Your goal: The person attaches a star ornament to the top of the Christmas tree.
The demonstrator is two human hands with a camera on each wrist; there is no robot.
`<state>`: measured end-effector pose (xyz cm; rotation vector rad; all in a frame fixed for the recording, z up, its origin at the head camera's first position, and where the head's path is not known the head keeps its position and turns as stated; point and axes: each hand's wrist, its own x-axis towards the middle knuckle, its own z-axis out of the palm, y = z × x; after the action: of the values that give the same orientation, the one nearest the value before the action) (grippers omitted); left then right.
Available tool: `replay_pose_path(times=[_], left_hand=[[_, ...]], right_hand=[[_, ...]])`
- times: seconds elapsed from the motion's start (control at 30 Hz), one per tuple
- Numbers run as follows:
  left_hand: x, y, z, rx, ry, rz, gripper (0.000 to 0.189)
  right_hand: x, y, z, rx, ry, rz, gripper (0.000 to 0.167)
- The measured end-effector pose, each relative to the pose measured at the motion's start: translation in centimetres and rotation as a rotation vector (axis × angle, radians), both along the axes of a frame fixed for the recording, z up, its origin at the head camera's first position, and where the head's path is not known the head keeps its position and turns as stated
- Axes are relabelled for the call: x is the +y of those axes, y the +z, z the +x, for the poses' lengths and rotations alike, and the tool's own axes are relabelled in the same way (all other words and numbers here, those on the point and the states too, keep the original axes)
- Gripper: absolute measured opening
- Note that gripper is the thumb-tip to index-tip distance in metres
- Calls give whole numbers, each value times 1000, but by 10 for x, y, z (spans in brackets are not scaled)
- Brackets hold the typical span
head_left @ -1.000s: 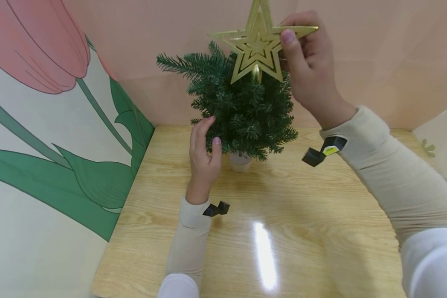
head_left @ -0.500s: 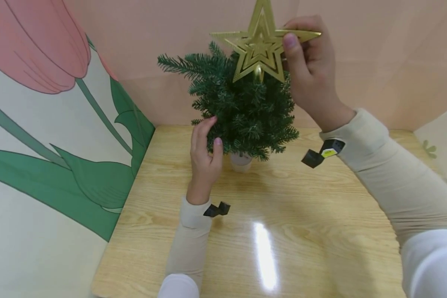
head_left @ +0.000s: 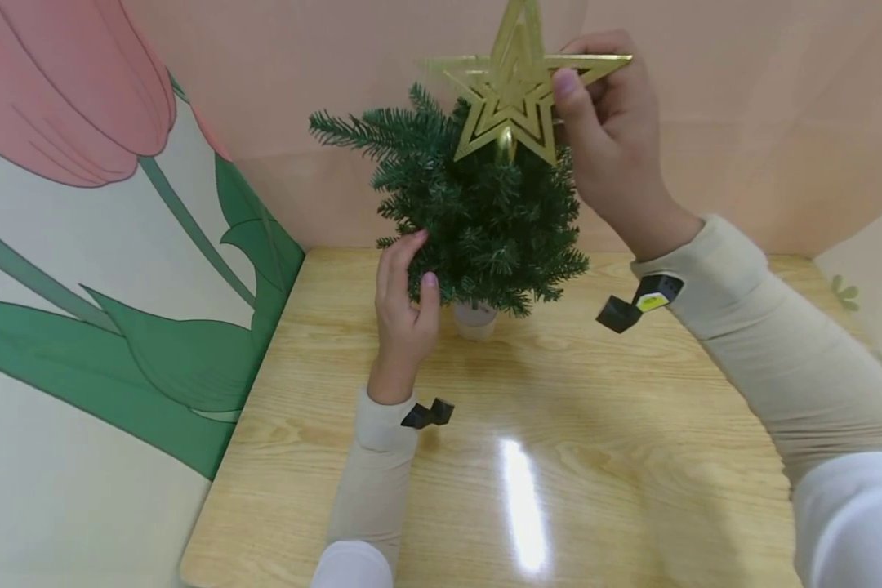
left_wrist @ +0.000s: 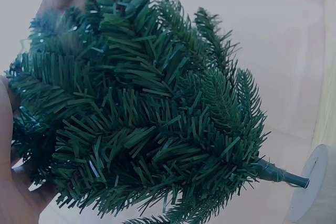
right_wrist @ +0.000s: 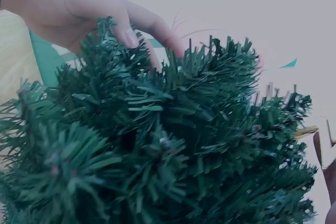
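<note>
A small artificial Christmas tree [head_left: 485, 220] with dense green needles stands in a white pot [head_left: 474, 321]. My right hand [head_left: 613, 143] pinches the right point of a gold star topper [head_left: 510, 98], thumb in front and fingers behind. The star is upright at the treetop, and its short gold stem meets the upper needles; whether it sits on a branch is hidden. At the tree's lower left, my left hand [head_left: 404, 306] rests against the branches with fingers and thumb loosely bent. In the left wrist view the needles [left_wrist: 152, 114] fill the middle, and parts of hands show at the left.
The wood-grain table [head_left: 559, 408] bears the pot near its back edge. Behind rises a pink backdrop [head_left: 742, 122]. A wall panel with a tulip print [head_left: 66, 90] closes the left side. Each wrist wears a small black camera [head_left: 639, 304].
The star turns and tilts slightly in my right hand, staying at the treetop. My left hand keeps its place beside the tree. The head view shifts a little against the tulip wall.
</note>
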<state>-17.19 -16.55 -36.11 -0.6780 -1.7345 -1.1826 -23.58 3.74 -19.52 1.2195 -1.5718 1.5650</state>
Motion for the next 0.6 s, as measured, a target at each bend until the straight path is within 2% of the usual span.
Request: replay_pose_path(times=[0.07,0.2,0.3,0.4,0.5,0.6], left_hand=[[0,0,0,0,-4,2,40],[0,0,1,5,-19,4,43],[0,1,1,7,-29,11,47],[0,2,2,7,-31,18,49],[-1,1,2,7,-29,16,48],[-2,1,1,6,-27,11,46]], right_hand=[[1,-2,3,-67,8,10,15],[3,-7,10,-266,5,7,23],[3,-7,12,-313,-15,29,23],[3,-6,12,-322,-8,67,23],[3,-6,12,-394,20,61,21],[2,-7,11,-428,8,63,20]])
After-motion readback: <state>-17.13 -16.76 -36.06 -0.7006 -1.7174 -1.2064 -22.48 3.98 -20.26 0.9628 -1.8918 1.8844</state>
